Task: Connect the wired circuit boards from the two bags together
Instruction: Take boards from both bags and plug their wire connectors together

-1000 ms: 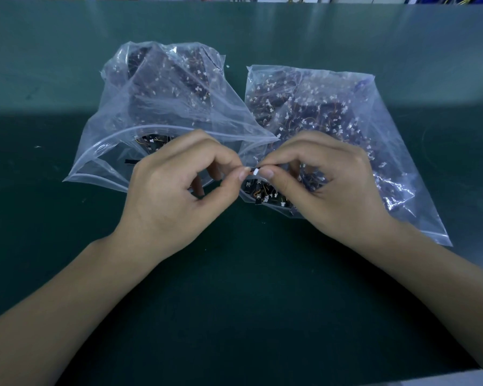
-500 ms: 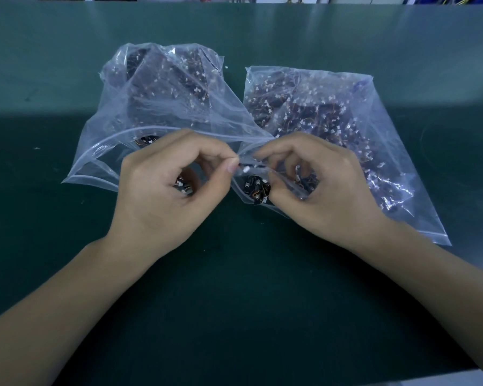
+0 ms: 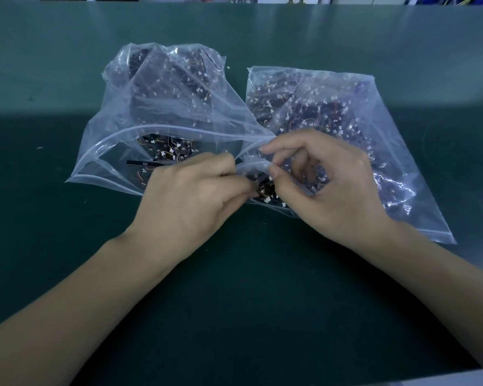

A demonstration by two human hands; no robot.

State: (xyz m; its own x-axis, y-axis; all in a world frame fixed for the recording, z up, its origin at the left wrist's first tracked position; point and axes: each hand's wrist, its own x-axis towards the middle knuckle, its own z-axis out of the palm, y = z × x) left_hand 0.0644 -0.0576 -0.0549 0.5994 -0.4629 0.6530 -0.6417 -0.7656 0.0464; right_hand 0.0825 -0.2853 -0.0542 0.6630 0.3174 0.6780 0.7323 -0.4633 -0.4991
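While two clear bags of wired circuit boards lie side by side on a green surface (image 3: 53,79), both hands meet at their open mouths. The left hand (image 3: 190,199) and right hand (image 3: 335,188), fingers curled, pinch small boards (image 3: 264,189) between the left bag (image 3: 156,107) and right bag (image 3: 346,121).

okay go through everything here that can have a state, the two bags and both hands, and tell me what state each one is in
Left bag: mouth open, boards inside.
Right bag: lying flat, full of boards, mouth at the hands.
Left hand: fingers curled, grip on something small; what it is is hidden.
Right hand: fingers curled, pinching at the bag's edge.
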